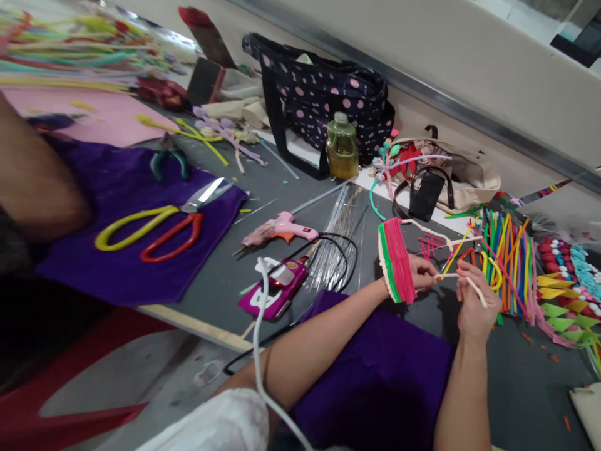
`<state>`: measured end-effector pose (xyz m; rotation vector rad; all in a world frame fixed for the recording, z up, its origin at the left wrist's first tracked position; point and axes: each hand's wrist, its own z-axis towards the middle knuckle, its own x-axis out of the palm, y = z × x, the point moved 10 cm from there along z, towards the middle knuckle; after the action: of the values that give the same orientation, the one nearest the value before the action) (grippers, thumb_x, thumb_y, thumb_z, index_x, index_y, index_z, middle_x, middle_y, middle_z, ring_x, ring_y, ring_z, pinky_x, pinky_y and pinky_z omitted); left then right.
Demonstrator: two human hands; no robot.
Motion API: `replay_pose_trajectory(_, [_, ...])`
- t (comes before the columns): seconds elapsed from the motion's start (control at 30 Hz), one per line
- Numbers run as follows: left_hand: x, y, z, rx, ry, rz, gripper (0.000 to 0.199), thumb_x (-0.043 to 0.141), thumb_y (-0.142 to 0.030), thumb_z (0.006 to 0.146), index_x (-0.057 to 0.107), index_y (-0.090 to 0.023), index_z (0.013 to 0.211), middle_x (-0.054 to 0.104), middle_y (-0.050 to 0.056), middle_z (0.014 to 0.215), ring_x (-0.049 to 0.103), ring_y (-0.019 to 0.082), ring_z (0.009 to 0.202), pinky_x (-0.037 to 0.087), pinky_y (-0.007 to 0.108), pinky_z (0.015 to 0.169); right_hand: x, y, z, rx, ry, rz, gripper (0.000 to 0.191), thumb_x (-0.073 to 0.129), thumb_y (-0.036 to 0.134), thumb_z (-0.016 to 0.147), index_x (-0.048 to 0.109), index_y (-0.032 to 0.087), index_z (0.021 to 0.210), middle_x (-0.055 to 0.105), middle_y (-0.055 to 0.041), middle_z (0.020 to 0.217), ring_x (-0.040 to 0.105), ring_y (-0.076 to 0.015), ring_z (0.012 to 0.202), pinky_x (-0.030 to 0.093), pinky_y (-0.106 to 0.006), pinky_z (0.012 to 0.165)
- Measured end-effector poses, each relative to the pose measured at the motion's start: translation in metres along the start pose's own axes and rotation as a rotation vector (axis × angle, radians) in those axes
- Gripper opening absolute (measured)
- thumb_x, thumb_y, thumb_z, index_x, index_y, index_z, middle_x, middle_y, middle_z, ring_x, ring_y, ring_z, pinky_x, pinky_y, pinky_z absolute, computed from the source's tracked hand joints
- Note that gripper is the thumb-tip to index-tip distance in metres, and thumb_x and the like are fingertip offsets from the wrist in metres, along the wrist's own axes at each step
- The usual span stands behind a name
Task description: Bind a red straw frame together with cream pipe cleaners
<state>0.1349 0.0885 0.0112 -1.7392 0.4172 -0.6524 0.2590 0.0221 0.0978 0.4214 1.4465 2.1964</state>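
Observation:
My left hand point(422, 273) pinches a thin whitish pipe-cleaner strand point(448, 275) near its fingertips. A small basket-like piece point(397, 263) of pink, green and cream pipe cleaners lies at my left wrist, with a long cream strand reaching right from its top. The fingers of my right hand point(476, 300) close on the other part of the whitish strand, whose end point(477, 293) sticks out past them. Just beyond the hands lie short pink pieces point(432, 244) and scissors with yellow and orange handles point(491, 269).
Bundled colourful pipe cleaners point(511, 263) lie right of my hands. To the left are a pink glue gun point(286, 228), a magenta box point(277, 288) with cables, and large scissors point(164, 228) on purple cloth. A bottle point(342, 147), a dotted bag point(323, 94) and another person's arm point(37, 169) also show.

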Motion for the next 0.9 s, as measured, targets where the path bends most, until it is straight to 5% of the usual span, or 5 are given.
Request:
replay_pose_trajectory(0.13, [-0.001,-0.006,-0.002,0.026,-0.017,0.018,0.012,0.066,-0.022,0.069,0.068,-0.011,0.074,0.052,-0.004,0.046,0.039,0.004,0.036,0.03,0.017,0.039,-0.013,-0.014,-0.002,0.139,-0.137,0.173,0.015,0.075,0.032,0.071,0.07,0.018,0.074,0.067,-0.0029,0.072,0.056,-0.01,0.053,0.04,-0.022,0.045])
replay_pose_trajectory(0.27, [-0.004,-0.015,-0.005,0.064,-0.058,0.068,0.016,0.066,-0.027,0.071,0.069,-0.012,0.074,0.051,-0.004,0.047,0.039,0.004,0.037,0.03,0.017,0.039,-0.014,-0.038,-0.001,0.34,-0.131,0.32,0.021,0.075,0.035,0.071,0.065,0.018,0.078,0.06,0.0025,0.06,0.05,-0.0068,0.047,0.037,-0.018,0.04])
replay_pose_trajectory(0.47, [-0.009,-0.02,-0.004,0.131,-0.124,0.167,0.013,0.066,-0.024,0.071,0.07,-0.012,0.073,0.053,-0.003,0.049,0.041,0.005,0.041,0.03,0.017,0.041,-0.036,-0.041,0.003,0.312,-0.304,0.325,0.018,0.075,0.03,0.071,0.062,0.019,0.077,0.064,0.0017,0.076,0.053,-0.0046,0.056,0.041,-0.014,0.044])
replay_pose_trajectory(0.73, [-0.017,-0.021,-0.001,0.232,-0.202,0.248,0.015,0.065,-0.027,0.074,0.07,-0.013,0.077,0.056,-0.002,0.054,0.046,0.007,0.048,0.034,0.017,0.047,0.023,-0.043,-0.013,0.56,0.2,0.416,0.024,0.077,0.033,0.068,0.061,0.018,0.077,0.051,0.0061,0.054,0.036,-0.0027,0.042,0.027,-0.013,0.037])
replay_pose_trajectory(0.9, [-0.011,-0.032,-0.006,0.37,-0.187,0.365,0.019,0.062,-0.029,0.079,0.069,-0.011,0.077,0.06,0.001,0.063,0.05,0.008,0.058,0.036,0.017,0.052,0.033,-0.06,-0.024,0.69,0.265,0.302,0.034,0.079,0.03,0.064,0.055,0.021,0.086,0.055,0.0072,0.052,0.033,-0.0022,0.038,0.021,-0.012,0.035])
